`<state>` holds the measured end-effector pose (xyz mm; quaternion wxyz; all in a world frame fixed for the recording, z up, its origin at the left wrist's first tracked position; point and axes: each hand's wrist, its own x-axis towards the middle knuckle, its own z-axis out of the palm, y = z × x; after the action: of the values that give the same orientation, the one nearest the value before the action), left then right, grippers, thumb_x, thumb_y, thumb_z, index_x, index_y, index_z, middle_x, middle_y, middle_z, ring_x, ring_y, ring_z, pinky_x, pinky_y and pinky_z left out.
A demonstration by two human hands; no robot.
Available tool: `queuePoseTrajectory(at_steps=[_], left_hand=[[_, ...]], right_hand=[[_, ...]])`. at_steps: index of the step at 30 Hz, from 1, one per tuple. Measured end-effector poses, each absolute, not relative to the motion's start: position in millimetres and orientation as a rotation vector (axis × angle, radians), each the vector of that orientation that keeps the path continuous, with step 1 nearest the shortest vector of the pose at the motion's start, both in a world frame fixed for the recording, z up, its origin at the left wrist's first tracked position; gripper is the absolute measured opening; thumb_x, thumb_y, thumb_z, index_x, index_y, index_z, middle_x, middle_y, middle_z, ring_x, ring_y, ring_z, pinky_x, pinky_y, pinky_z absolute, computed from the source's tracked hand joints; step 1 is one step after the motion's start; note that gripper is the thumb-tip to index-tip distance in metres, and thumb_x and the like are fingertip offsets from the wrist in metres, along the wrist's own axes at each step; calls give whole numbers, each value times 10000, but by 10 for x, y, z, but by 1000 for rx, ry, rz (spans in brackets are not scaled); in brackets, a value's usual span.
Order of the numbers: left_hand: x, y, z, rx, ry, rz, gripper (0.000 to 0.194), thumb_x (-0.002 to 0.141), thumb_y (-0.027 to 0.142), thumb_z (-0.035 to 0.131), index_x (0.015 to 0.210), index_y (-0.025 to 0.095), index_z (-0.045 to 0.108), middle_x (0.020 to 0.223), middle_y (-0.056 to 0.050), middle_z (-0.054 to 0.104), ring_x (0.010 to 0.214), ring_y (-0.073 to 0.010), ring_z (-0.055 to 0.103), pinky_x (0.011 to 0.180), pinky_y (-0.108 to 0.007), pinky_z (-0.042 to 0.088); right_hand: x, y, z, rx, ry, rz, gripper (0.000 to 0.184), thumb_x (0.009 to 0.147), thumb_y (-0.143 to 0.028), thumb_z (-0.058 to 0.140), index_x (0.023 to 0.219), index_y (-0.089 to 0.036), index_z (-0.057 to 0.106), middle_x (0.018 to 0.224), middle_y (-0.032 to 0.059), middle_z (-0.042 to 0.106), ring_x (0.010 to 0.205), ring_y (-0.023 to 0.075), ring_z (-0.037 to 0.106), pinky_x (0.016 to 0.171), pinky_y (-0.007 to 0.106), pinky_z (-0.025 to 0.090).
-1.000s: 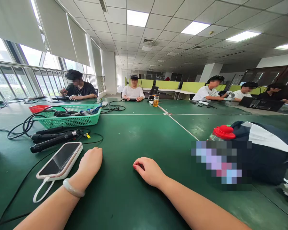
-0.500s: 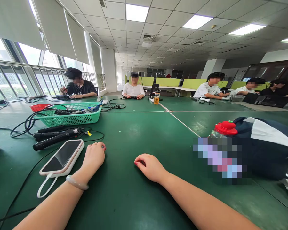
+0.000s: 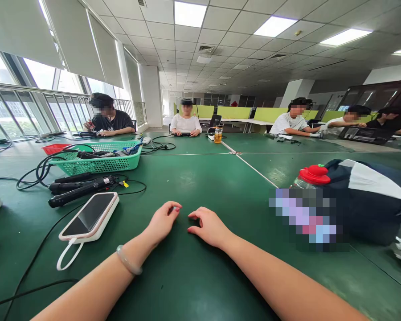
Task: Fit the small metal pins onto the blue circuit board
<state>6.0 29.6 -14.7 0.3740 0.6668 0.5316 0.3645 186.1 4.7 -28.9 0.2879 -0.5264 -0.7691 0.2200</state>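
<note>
My left hand point(image 3: 163, 221), with a pale bangle point(image 3: 128, 261) on its wrist, is in front of me over the green table point(image 3: 200, 276). Its thumb and fingertips come together in a pinch, and a tiny greyish thing seems to show between them, too small to name. Just to the right, a narrow gap away, my right hand point(image 3: 210, 226) rests with thumb and forefinger curved and apart, holding nothing. To the left of my left hand lies a phone point(image 3: 91, 216) on a white block with a short white cable point(image 3: 70, 255).
Black handled tools point(image 3: 83, 191) and cables lie left, before a green basket point(image 3: 96, 166) and a red tray point(image 3: 55, 148). At right are a red-lidded bottle point(image 3: 314, 174), a blurred item point(image 3: 305, 218) and a dark bag point(image 3: 370, 205). Several people sit around the far edges; an amber jar point(image 3: 218, 134) stands there.
My left hand has moved right, from beside the phone to near my right hand, still pinched. The thumb and forefinger of my right hand have spread apart.
</note>
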Motion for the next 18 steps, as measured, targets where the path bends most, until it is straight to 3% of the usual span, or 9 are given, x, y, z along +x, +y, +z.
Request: queuePoseTrajectory(at_steps=[6, 12, 18], left_hand=[[250, -62, 58, 1570, 945, 868, 225, 774, 380, 537, 865, 178, 575, 877, -33, 610, 862, -153, 536, 773, -250, 417], [214, -72, 10, 1435, 873, 845, 272, 761, 401, 586, 903, 169, 588, 869, -32, 607, 867, -150, 543, 828, -278, 419], [194, -71, -25, 1308, 744, 844, 326, 726, 415, 643, 920, 160, 579, 858, -41, 620, 883, -152, 565, 907, -322, 404]], right_hand=[[1828, 25, -308, -1336, -2182, 445, 217, 718, -331, 690, 873, -190, 630, 881, 24, 542, 760, 139, 538, 709, 262, 440], [1830, 3, -285, -1271, -2242, 446, 78, 774, -263, 637, 789, -187, 625, 875, 15, 534, 778, 124, 533, 735, 242, 425], [1845, 2, -292, -1273, -2246, 394, 104, 790, -231, 612, 711, -172, 577, 725, -8, 489, 677, 112, 484, 643, 229, 382]])
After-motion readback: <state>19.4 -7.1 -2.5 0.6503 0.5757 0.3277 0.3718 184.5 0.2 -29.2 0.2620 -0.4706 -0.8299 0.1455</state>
